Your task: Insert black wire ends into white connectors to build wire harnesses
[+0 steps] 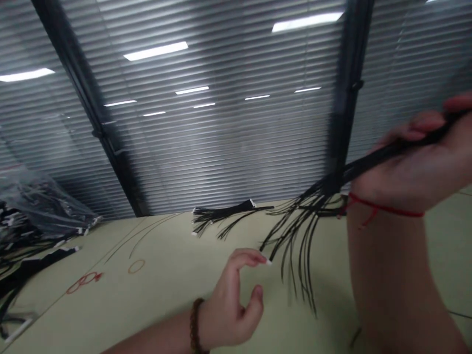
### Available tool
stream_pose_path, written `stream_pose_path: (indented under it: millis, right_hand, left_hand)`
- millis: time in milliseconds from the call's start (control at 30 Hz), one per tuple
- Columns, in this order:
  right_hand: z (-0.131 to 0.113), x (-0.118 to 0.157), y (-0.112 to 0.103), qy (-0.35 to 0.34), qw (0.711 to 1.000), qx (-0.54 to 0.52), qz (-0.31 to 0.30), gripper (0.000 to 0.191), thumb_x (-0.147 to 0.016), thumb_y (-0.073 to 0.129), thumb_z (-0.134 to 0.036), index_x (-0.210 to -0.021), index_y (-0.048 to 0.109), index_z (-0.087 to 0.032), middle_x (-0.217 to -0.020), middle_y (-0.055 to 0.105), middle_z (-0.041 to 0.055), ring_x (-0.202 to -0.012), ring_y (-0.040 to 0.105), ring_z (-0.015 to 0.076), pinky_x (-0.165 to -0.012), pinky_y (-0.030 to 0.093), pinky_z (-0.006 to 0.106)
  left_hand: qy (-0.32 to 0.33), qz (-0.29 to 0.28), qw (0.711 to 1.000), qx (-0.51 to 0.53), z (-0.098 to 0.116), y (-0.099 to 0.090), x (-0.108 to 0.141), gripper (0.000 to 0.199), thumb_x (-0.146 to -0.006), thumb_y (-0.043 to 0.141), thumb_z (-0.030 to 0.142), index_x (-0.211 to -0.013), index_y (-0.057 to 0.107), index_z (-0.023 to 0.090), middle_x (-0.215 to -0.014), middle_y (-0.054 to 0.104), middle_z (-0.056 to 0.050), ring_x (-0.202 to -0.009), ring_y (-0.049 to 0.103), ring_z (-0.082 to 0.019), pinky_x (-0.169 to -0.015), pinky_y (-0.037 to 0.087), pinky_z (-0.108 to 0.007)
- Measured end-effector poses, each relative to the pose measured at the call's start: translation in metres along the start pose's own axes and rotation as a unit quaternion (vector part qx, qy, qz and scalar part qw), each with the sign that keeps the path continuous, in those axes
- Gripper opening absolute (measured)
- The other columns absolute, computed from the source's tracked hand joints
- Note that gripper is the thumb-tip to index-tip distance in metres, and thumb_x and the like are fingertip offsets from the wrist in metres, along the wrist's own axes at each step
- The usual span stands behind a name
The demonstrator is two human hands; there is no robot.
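Raised at the right, my right hand (416, 162) is closed around a bundle of black wires (372, 160); a red string circles its wrist. The loose ends of the bundle fan out and hang down toward the middle. Low in the centre, my left hand (239, 300) has its thumb and fingers apart in a C shape, with a brown beaded bracelet behind it. Its index fingertip is beside a small white tip (268, 261) near the hanging wire ends; whether they touch I cannot tell. Nothing shows between thumb and fingers.
A pale table (165, 285) spreads below, with another black wire bundle (224, 214) at its back edge. More wires in a clear plastic bag (47, 201) lie at the left. A red rubber band (84, 282) and an orange one (136, 266) lie nearby. Window blinds (236, 137) rise behind.
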State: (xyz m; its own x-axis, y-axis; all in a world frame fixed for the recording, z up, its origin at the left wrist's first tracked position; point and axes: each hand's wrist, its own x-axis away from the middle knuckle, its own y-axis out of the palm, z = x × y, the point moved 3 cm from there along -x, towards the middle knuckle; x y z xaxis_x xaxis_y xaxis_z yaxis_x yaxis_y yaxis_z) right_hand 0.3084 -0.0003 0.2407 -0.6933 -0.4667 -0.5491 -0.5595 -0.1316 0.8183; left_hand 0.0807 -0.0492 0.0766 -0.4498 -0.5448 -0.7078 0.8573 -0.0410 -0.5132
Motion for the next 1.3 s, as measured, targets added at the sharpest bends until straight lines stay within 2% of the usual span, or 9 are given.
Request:
stream_pose_path:
  millis: [67, 133, 233, 367, 500, 700, 933, 1100, 1300]
  right_hand:
    - [-0.014, -0.02, -0.017, -0.055, 0.993, -0.072, 0.076, 0.042, -0.098, 0.016, -0.026, -0.068, 0.045, -0.02, -0.056, 0.044, -0.0114, -0.035, 0.036, -0.0053, -0.032, 0.02, 0.012]
    - [-0.021, -0.033, -0.028, -0.056, 0.985, -0.121, 0.111, 0.039, -0.098, 0.021, -0.025, -0.067, 0.043, -0.019, -0.054, 0.042, -0.0109, -0.032, 0.033, -0.0039, -0.029, 0.02, 0.011]
    - [-0.023, -0.043, -0.032, -0.005, 0.977, -0.176, 0.121, 0.037, -0.099, 0.023, -0.027, -0.07, 0.042, -0.017, -0.054, 0.041, -0.0108, -0.031, 0.031, -0.005, -0.027, 0.021, 0.007]
    - [-0.02, -0.041, -0.028, 0.055, 0.965, -0.228, 0.118, 0.036, -0.1, 0.028, -0.025, -0.068, 0.04, -0.015, -0.053, 0.041, -0.0095, -0.031, 0.031, -0.0037, -0.028, 0.022, 0.006]
    - [-0.019, -0.034, -0.022, 0.068, 0.956, -0.265, 0.102, 0.035, -0.099, 0.031, -0.02, -0.068, 0.044, -0.011, -0.053, 0.042, -0.0077, -0.033, 0.03, -0.002, -0.028, 0.022, 0.008]
    - [-0.014, -0.023, -0.01, 0.097, 0.953, -0.277, 0.077, 0.036, -0.099, 0.031, -0.025, -0.069, 0.046, -0.011, -0.052, 0.041, -0.0077, -0.032, 0.028, -0.002, -0.027, 0.021, 0.007]
    - [-0.001, -0.007, 0.004, 0.152, 0.961, -0.228, 0.035, 0.033, -0.099, 0.033, -0.026, -0.072, 0.046, -0.011, -0.054, 0.041, -0.0071, -0.037, 0.034, -0.0007, -0.031, 0.026, 0.008]
    - [0.022, 0.006, 0.011, 0.195, 0.969, -0.133, -0.077, 0.027, -0.096, 0.035, -0.02, -0.075, 0.05, -0.015, -0.06, 0.049, -0.0042, -0.049, 0.048, 0.0025, -0.043, 0.039, 0.012]
    - [0.05, 0.025, 0.021, 0.242, 0.946, -0.062, -0.205, 0.014, -0.092, 0.045, -0.025, -0.082, 0.052, -0.018, -0.072, 0.061, -0.0017, -0.069, 0.062, 0.0083, -0.066, 0.05, 0.021]
  left_hand:
    - [-0.01, -0.024, 0.999, -0.032, -0.005, 0.015, -0.003, 0.047, -0.075, 0.046, 0.002, -0.115, 0.034, 0.024, -0.109, 0.044, -0.009, -0.106, 0.044, -0.023, -0.091, 0.04, -0.041]
    - [-0.02, -0.072, 0.995, -0.07, -0.004, 0.028, -0.008, 0.045, -0.077, 0.047, 0.003, -0.115, 0.036, 0.024, -0.11, 0.043, -0.009, -0.107, 0.043, -0.023, -0.092, 0.04, -0.04]
    - [-0.029, -0.104, 0.987, -0.119, 0.003, 0.043, -0.02, 0.043, -0.079, 0.049, 0.005, -0.117, 0.037, 0.022, -0.111, 0.041, -0.01, -0.108, 0.041, -0.024, -0.092, 0.041, -0.04]
    - [-0.048, -0.082, 0.979, -0.18, 0.008, 0.051, -0.036, 0.038, -0.08, 0.052, 0.011, -0.116, 0.04, 0.018, -0.108, 0.041, -0.011, -0.105, 0.04, -0.027, -0.089, 0.04, -0.044]
    - [-0.075, -0.073, 0.975, -0.195, 0.004, 0.053, -0.047, 0.03, -0.081, 0.054, 0.017, -0.111, 0.051, 0.019, -0.108, 0.044, -0.01, -0.102, 0.041, -0.027, -0.089, 0.039, -0.045]
    - [-0.123, 0.008, 0.971, -0.203, -0.013, 0.034, -0.063, 0.034, -0.083, 0.053, 0.017, -0.116, 0.05, 0.018, -0.107, 0.042, -0.01, -0.103, 0.041, -0.026, -0.093, 0.037, -0.047]
    - [-0.138, 0.069, 0.966, -0.207, -0.029, 0.006, -0.071, 0.042, -0.08, 0.058, 0.019, -0.12, 0.05, 0.019, -0.102, 0.046, -0.007, -0.1, 0.045, -0.024, -0.092, 0.04, -0.043]
    - [-0.136, 0.121, 0.959, -0.219, -0.039, -0.018, -0.079, 0.042, -0.082, 0.055, 0.019, -0.123, 0.049, 0.021, -0.11, 0.049, -0.01, -0.108, 0.044, -0.027, -0.095, 0.036, -0.048]
    - [-0.113, 0.143, 0.963, -0.199, -0.048, -0.03, -0.084, 0.047, -0.082, 0.056, 0.017, -0.127, 0.047, 0.023, -0.131, 0.044, -0.012, -0.125, 0.035, -0.029, -0.104, 0.025, -0.05]
